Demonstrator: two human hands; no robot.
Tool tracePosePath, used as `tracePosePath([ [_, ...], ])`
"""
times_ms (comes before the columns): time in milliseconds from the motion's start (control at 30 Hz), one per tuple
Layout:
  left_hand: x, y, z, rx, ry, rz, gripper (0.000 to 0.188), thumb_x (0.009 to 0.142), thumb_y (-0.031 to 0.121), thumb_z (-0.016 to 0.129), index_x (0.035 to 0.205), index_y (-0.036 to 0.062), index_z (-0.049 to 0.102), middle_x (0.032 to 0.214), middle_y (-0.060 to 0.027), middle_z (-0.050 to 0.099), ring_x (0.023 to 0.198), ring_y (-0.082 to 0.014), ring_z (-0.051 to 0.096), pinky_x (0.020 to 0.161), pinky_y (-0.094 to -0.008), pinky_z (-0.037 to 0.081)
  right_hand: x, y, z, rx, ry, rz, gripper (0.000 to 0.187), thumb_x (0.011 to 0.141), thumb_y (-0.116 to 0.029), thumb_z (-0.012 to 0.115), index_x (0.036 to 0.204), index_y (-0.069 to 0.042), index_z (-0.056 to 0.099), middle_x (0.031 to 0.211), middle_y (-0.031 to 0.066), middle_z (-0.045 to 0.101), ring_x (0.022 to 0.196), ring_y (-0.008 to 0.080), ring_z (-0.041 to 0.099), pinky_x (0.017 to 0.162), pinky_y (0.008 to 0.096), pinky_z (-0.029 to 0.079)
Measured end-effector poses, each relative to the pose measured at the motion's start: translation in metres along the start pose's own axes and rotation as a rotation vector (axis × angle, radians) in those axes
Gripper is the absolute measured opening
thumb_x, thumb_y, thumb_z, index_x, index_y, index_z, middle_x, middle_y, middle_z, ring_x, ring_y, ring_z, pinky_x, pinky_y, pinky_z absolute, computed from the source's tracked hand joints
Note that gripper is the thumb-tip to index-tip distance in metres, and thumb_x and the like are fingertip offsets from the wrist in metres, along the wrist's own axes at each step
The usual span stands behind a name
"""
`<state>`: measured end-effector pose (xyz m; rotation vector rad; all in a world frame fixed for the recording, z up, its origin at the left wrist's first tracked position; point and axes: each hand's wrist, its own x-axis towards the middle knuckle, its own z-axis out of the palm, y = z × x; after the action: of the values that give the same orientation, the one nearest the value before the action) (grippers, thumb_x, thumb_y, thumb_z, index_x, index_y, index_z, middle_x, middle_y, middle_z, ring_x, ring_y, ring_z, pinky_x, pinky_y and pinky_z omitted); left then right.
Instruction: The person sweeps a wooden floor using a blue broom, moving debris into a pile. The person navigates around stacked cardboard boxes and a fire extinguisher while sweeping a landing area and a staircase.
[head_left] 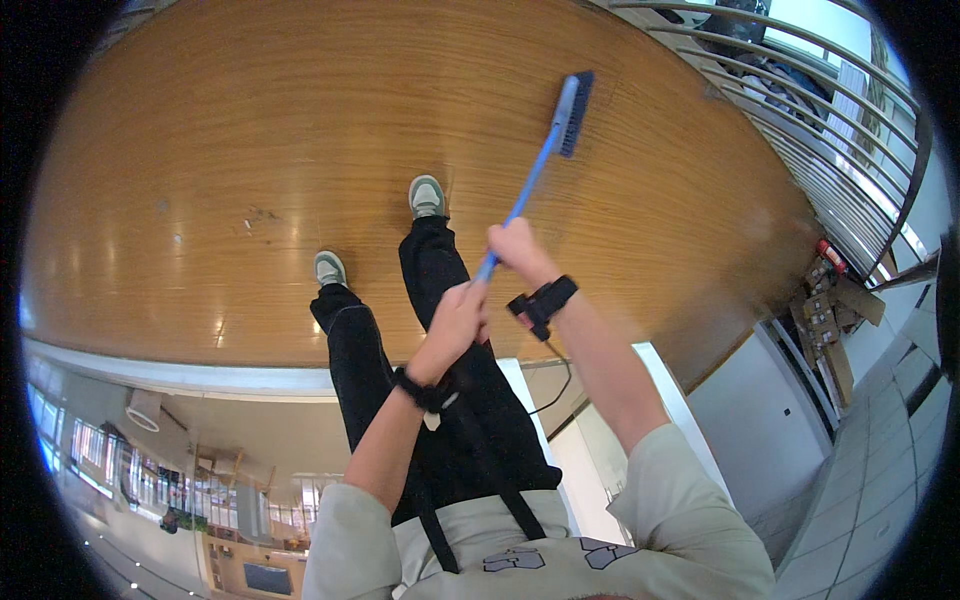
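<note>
A broom (538,168) with a blue stick and a dark-bristled head slants away from me toward the upper right. Its bristles rest on or just over the brown wood-look floor (330,90). My right hand (517,248) is wrapped around the middle part of the stick. Lower down, my left hand (458,320) grips the end near my waist. Both wrists wear black bands, and a thin cable hangs from the right one. Small light scraps (258,216) lie on the floor to the left, apart from the bristles.
A metal railing (800,100) curves along the upper right. Cardboard boxes (826,330) are piled by its lower end, next to grey tiles (880,470). A white ledge (180,378) borders the wood floor at left, with a room beyond. My shoes (427,197) stand on the wood.
</note>
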<state>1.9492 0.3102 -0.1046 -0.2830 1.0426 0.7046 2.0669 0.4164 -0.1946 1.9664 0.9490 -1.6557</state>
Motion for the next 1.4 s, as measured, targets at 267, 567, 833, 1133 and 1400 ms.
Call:
tracePosePath([
  [267,-0.165,0.033,-0.024,-0.217,0.361,0.063,0.031,0.099,0.03,0.036,0.077,0.0083,0.04,0.058,0.002,0.032,0.048,-0.0108,0.038,0.046,-0.024,0.033,-0.111,-0.066,0.136,0.064,-0.483,-0.35,0.027,0.085,-0.006,0.053,0.062,0.006,0.058,0.057,0.0187,0.059,0.05,0.0304,0.062,0.043,0.0391,0.05],
  [567,-0.203,0.059,-0.038,0.255,0.298,0.041,0.022,0.097,0.018,0.047,0.08,0.004,0.045,0.058,0.0009,0.044,0.048,-0.008,0.042,0.044,-0.0232,0.034,-0.164,-0.101,0.158,0.203,-0.538,-0.288,0.029,0.091,-0.021,0.048,0.074,0.003,0.045,0.057,0.0076,0.05,0.044,0.0178,0.054,0.038,0.0312,0.044],
  [833,-0.152,0.028,0.059,0.868,-0.056,0.213,0.027,0.088,0.023,0.053,0.079,-0.0017,0.053,0.065,-0.0198,0.056,0.057,-0.0369,0.055,0.055,-0.0415,0.045,-0.179,-0.014,0.004,0.253,-0.017,-0.159,0.025,0.092,-0.024,0.05,0.08,-0.003,0.046,0.055,0.0049,0.051,0.043,0.0153,0.053,0.039,0.0288,0.045],
  [1133,0.132,-0.006,0.27,1.123,0.047,0.448,0.041,0.091,0.036,0.049,0.074,0.0015,0.064,0.072,-0.019,0.065,0.067,-0.0345,0.065,0.059,-0.0437,0.051,0.014,0.072,-0.303,0.266,0.391,-0.042,0.019,0.084,-0.016,0.052,0.07,-0.002,0.051,0.057,0.0071,0.052,0.048,0.0192,0.053,0.044,0.0324,0.043],
  [1400,0.233,0.01,0.325,1.082,0.175,0.428,0.04,0.091,0.037,0.047,0.08,0.0038,0.067,0.077,-0.0165,0.067,0.07,-0.0341,0.066,0.063,-0.0431,0.051,0.107,0.038,-0.395,0.033,0.149,0.089,0.016,0.082,-0.01,0.05,0.068,-0.003,0.05,0.058,0.0082,0.053,0.049,0.0206,0.054,0.042,0.032,0.04],
])
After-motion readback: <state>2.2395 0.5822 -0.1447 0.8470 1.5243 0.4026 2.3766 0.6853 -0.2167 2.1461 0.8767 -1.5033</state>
